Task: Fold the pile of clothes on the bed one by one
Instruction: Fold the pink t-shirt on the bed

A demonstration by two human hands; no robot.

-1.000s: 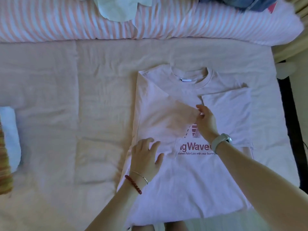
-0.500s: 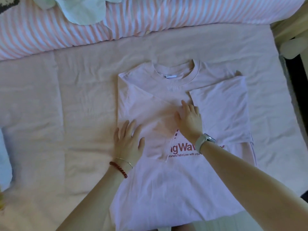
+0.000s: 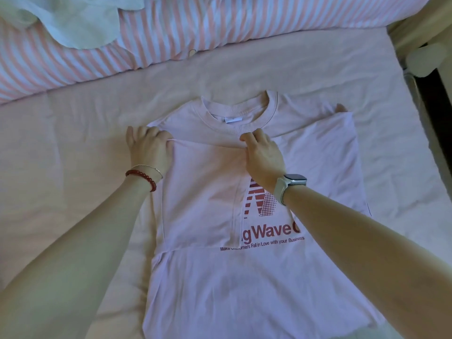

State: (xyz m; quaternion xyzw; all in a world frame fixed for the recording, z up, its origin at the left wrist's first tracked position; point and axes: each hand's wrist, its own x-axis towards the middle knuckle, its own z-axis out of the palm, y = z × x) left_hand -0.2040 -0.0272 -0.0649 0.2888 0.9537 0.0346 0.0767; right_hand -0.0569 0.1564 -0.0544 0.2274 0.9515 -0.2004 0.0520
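A pale pink T-shirt point(image 3: 244, 285) with a dark red printed logo lies face up on the bed, collar pointing away from me. Both sleeves are folded in over the chest. My left hand point(image 3: 148, 146) pinches the top edge of the left folded sleeve at the shoulder. My right hand point(image 3: 264, 155), with a watch on its wrist, grips the same folded edge just below the collar. The right sleeve lies flat on the shirt's right side.
A pink and white striped duvet point(image 3: 220, 28) runs along the far side of the pink sheet point(image 3: 61, 155). A whitish garment point(image 3: 80, 23) lies on the duvet at top left. The bed's right edge and a dark gap point(image 3: 437, 106) lie at right.
Both hands moved up from the shirt's chest to its shoulder line and now pinch the top edge of the left folded sleeve. The view moved closer to the shirt.
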